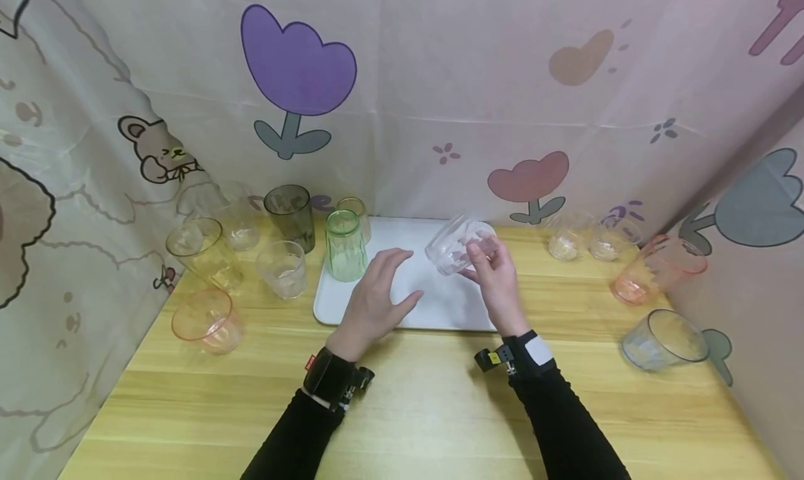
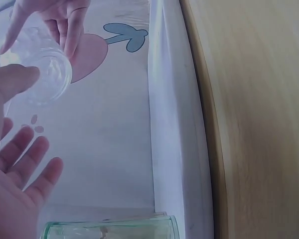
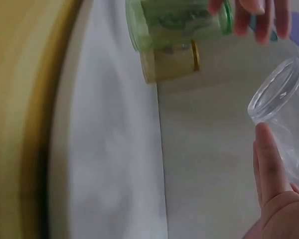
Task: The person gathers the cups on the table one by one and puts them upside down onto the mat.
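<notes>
My right hand [image 1: 500,281] grips a clear drinking glass [image 1: 453,246] between thumb and fingers. The glass is tilted above the right half of a white tray [image 1: 433,309]; in the right wrist view its thick rounded end [image 3: 276,92] points up and away from the palm. My left hand [image 1: 375,298] is over the tray's left half, thumb and fingers spread apart, holding nothing. Just beyond it, a green ribbed glass [image 1: 345,250] stands on the tray, with an amber glass [image 1: 359,215] right behind. From the left wrist, the clear glass [image 2: 52,82] overlaps my left thumb.
Left of the tray stand a dark grey glass [image 1: 292,218], clear glasses [image 1: 283,271], a yellow glass [image 1: 207,253] and an orange-pink one [image 1: 210,323]. On the right are small clear glasses [image 1: 565,243], a pink glass [image 1: 650,271] and a bluish one [image 1: 662,340]. A printed curtain [image 1: 414,68] hangs behind.
</notes>
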The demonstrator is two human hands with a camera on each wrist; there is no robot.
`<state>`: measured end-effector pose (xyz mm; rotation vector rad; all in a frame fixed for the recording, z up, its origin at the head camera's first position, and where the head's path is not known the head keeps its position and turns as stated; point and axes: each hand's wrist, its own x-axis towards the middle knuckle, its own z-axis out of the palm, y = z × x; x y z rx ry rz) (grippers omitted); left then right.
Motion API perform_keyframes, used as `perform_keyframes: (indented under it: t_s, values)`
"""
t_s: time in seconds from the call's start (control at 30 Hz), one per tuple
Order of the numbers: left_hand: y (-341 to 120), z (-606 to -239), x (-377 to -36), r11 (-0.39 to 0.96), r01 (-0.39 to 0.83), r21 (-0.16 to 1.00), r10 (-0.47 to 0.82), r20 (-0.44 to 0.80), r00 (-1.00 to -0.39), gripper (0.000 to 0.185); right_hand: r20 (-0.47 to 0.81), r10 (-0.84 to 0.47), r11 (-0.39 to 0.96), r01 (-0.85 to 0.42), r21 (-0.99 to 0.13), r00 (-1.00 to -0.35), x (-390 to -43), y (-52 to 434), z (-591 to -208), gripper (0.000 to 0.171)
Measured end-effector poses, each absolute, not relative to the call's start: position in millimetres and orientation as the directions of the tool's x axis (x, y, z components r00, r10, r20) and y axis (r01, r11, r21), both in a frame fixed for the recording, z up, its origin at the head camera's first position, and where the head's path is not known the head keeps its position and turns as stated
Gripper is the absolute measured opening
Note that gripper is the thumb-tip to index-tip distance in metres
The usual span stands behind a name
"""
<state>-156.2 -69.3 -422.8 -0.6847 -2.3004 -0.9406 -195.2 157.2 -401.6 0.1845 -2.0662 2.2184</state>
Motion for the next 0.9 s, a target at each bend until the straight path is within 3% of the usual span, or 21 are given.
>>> perform_keyframes:
  t_s: [0.5,0.9]
  values:
    - [-68,-422,-157,0.556,0.691,0.462,0.255,0.697,-0.67,0.095,0.187,-0.13,-0.062,-0.18,-0.982,-0.974,-171,129,-416,0.05]
    - [-69,-421,-157,0.538,0.702,0.467,0.251,0.706,-0.662,0.092,0.152,-0.154,-0.116,-0.135,-0.984,-0.976,-168,119,-418,0.051]
